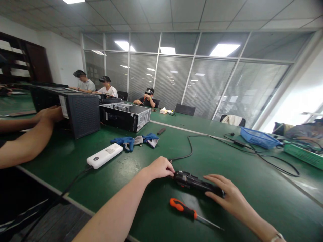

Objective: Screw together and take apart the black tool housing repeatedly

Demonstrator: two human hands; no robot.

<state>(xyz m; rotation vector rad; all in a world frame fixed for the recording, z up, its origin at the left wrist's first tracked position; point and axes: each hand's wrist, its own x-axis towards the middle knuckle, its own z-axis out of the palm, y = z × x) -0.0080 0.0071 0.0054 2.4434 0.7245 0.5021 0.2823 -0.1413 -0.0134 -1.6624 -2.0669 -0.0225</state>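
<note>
A long black handheld tool (193, 182) with a small red mark lies on the green table in front of me. At its left end, my left hand (160, 168) is closed in a pinch; what sits between the fingertips is too small to make out. My right hand (225, 191) flanks the other end, thumb on the near side and fingers on the far side, gripping it. Nearer to me rests an orange and black screwdriver (184, 208), its shaft pointing right. The end of a black cable (189, 151) lies just behind my left hand.
At left stand a black computer case (85, 114), with another person's arms (32, 134) at it, and an opened case (121, 116). A white power bank-like box (104, 156), blue-grey gloves (130, 143), a blue basket (258, 137) and a green basket (304, 154) lie around. People sit beyond.
</note>
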